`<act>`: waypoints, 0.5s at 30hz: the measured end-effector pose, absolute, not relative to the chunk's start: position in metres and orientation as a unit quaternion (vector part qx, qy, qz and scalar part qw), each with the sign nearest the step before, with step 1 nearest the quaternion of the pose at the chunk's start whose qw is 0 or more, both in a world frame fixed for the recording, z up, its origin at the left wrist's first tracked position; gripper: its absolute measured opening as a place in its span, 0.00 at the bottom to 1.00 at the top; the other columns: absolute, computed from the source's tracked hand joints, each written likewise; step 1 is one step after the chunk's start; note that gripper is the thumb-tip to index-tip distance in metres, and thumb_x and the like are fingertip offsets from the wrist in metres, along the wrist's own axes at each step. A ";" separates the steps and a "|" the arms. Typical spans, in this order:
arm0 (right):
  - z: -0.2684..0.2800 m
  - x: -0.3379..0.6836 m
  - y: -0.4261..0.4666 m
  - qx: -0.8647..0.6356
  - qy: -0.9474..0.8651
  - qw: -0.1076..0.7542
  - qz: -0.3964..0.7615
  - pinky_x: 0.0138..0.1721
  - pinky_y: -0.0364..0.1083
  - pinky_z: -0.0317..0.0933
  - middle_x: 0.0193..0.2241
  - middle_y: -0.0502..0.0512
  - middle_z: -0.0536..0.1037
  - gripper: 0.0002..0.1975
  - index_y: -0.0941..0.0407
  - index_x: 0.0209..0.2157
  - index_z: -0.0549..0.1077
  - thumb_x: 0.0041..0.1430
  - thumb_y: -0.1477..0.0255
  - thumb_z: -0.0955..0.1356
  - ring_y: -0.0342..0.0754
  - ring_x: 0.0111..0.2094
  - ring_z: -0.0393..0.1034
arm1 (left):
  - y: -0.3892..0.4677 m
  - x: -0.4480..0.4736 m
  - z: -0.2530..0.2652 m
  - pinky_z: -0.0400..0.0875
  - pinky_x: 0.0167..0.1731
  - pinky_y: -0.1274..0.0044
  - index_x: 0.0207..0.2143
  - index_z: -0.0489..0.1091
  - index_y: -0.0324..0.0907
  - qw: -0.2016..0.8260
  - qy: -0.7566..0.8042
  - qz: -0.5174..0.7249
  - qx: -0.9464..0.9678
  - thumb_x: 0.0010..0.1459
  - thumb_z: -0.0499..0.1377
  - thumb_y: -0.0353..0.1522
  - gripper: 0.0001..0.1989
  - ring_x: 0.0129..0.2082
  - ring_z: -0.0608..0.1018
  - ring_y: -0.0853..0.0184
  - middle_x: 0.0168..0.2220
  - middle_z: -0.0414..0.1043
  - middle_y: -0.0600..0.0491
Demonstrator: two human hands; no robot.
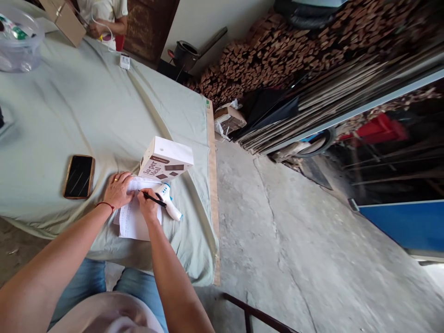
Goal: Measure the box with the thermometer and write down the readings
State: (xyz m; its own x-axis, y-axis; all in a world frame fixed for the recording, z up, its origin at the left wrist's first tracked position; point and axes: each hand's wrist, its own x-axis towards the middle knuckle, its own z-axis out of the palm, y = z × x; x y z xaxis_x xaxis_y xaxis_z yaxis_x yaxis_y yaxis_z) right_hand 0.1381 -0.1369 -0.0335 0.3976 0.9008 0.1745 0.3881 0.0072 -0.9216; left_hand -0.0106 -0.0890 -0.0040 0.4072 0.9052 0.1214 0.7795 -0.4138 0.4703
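The tablecloth (104, 106) is matt, creased fabric; the table edge (212, 180) looks like bare wood. The phone (79, 176) has a glossy, glass-like screen. The paper (133, 224) is thin and matt, the box (169, 150) smooth card. The pen (154, 199) and white device (171, 208) look like smooth plastic, the tub (21, 55) clear, shiny plastic. The floor (249, 226) is rough concrete, the firewood (256, 60) coarse.

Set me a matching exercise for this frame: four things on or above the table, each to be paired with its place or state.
Column one
1. pen
2. phone
3. box
4. paper

Column two
A. under the left hand
B. brown print on white sides
C. gripped by the right hand
D. dark screen, lying on the cloth

Pairs: 1-C, 2-D, 3-B, 4-A
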 end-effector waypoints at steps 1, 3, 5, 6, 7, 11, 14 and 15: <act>-0.034 0.138 -0.137 -0.661 -0.491 0.511 0.248 0.37 0.48 0.66 0.24 0.50 0.77 0.07 0.51 0.26 0.71 0.53 0.64 0.67 0.49 0.28 0.68 | -0.089 -0.011 -0.004 0.54 0.70 0.58 0.61 0.68 0.48 0.172 0.514 0.181 0.821 0.58 0.61 0.34 0.27 0.67 0.67 0.52 0.66 0.67 0.48; -0.036 0.138 -0.136 -0.665 -0.496 0.502 0.245 0.38 0.49 0.66 0.24 0.50 0.76 0.07 0.51 0.26 0.71 0.53 0.64 0.67 0.49 0.29 0.69 | -0.089 -0.011 -0.004 0.54 0.70 0.58 0.61 0.68 0.47 0.174 0.513 0.182 0.821 0.58 0.61 0.34 0.27 0.67 0.67 0.52 0.66 0.67 0.48; -0.037 0.139 -0.136 -0.669 -0.501 0.494 0.239 0.38 0.49 0.65 0.25 0.50 0.76 0.07 0.51 0.26 0.70 0.53 0.63 0.67 0.49 0.29 0.69 | -0.089 -0.011 -0.004 0.54 0.70 0.58 0.61 0.68 0.47 0.176 0.511 0.184 0.821 0.58 0.60 0.34 0.27 0.67 0.67 0.52 0.66 0.67 0.47; -0.038 0.139 -0.136 -0.671 -0.503 0.492 0.235 0.38 0.49 0.65 0.25 0.50 0.76 0.07 0.51 0.26 0.70 0.54 0.63 0.67 0.50 0.29 0.70 | -0.089 -0.011 -0.005 0.54 0.70 0.58 0.61 0.68 0.47 0.175 0.511 0.184 0.821 0.58 0.60 0.34 0.27 0.67 0.67 0.52 0.66 0.67 0.47; -0.039 0.139 -0.136 -0.672 -0.505 0.490 0.232 0.38 0.49 0.65 0.25 0.50 0.77 0.07 0.51 0.27 0.70 0.54 0.63 0.66 0.50 0.30 0.70 | -0.089 -0.011 -0.005 0.54 0.70 0.58 0.61 0.68 0.47 0.174 0.511 0.183 0.822 0.58 0.60 0.34 0.27 0.67 0.67 0.52 0.66 0.67 0.47; -0.041 0.140 -0.136 -0.672 -0.512 0.486 0.223 0.38 0.49 0.65 0.25 0.51 0.76 0.08 0.51 0.26 0.70 0.54 0.63 0.67 0.49 0.29 0.69 | -0.089 -0.011 -0.005 0.54 0.70 0.59 0.61 0.69 0.46 0.173 0.514 0.179 0.821 0.58 0.61 0.34 0.27 0.67 0.67 0.52 0.66 0.67 0.47; -0.041 0.140 -0.136 -0.670 -0.513 0.487 0.226 0.37 0.48 0.65 0.24 0.51 0.76 0.07 0.52 0.26 0.70 0.54 0.64 0.67 0.49 0.29 0.69 | -0.089 -0.011 -0.004 0.54 0.70 0.58 0.61 0.69 0.47 0.176 0.516 0.181 0.818 0.58 0.61 0.34 0.27 0.67 0.66 0.51 0.66 0.67 0.47; -0.041 0.140 -0.136 -0.669 -0.513 0.489 0.225 0.37 0.48 0.65 0.24 0.50 0.76 0.07 0.52 0.26 0.71 0.55 0.65 0.67 0.49 0.28 0.69 | -0.089 -0.011 -0.003 0.54 0.70 0.58 0.61 0.69 0.47 0.176 0.515 0.182 0.819 0.57 0.61 0.34 0.28 0.67 0.66 0.51 0.66 0.67 0.47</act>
